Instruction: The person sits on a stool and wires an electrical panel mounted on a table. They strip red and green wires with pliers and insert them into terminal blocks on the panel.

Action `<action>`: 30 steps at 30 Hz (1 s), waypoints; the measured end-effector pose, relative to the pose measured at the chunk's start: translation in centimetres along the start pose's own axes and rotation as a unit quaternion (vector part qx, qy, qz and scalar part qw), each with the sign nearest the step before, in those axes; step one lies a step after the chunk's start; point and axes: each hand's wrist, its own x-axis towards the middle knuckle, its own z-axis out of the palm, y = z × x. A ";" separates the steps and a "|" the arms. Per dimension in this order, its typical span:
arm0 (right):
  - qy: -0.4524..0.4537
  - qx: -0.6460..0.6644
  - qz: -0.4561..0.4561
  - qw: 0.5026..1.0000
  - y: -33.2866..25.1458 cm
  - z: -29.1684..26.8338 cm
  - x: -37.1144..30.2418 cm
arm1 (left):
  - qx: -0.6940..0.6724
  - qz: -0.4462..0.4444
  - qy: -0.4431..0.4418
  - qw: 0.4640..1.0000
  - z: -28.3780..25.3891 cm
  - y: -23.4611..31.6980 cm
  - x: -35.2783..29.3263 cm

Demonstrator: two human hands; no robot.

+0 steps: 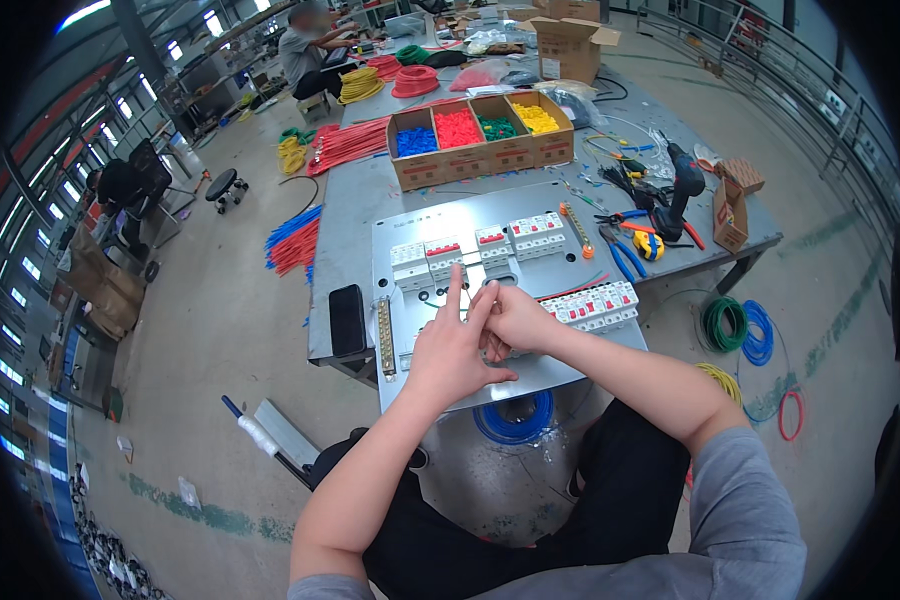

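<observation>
Both my hands meet over the near middle of a grey metal panel (460, 215). My left hand (438, 350) has its fingers spread, thumb out to the right. My right hand (522, 318) is closed against the left hand's fingers; whatever it may pinch is hidden. Just beyond them, circuit breakers with red switches (445, 256) stand in a row on the panel. A longer row of breakers (602, 305) sits to the right of my right hand, with red and green wires beside it. A brass terminal bar (386, 340) lies along the panel's left edge.
A black phone (347, 320) lies left of the panel. Behind it stands a divided cardboard box (440, 171) of coloured small parts. On the right are a drill (681, 185), pliers (625, 255) and a tape measure (649, 244). Wire coils (725, 324) lie on the floor.
</observation>
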 end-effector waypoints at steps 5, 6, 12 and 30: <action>0.006 -0.001 0.008 1.000 -0.1 0.0 0.3 | -0.017 0.013 0.040 0.999 0.6 -0.3 -0.2; 0.008 0.006 0.012 1.000 0.1 0.3 0.4 | -0.020 0.012 0.051 0.998 0.6 -0.3 -0.6; 0.026 -0.023 0.034 0.999 1.6 -1.4 1.2 | -0.063 0.013 0.130 0.989 -0.1 -3.0 0.8; 0.060 -0.075 0.007 0.995 1.0 -2.2 1.4 | 0.027 -0.470 -0.017 0.882 4.7 -24.5 0.9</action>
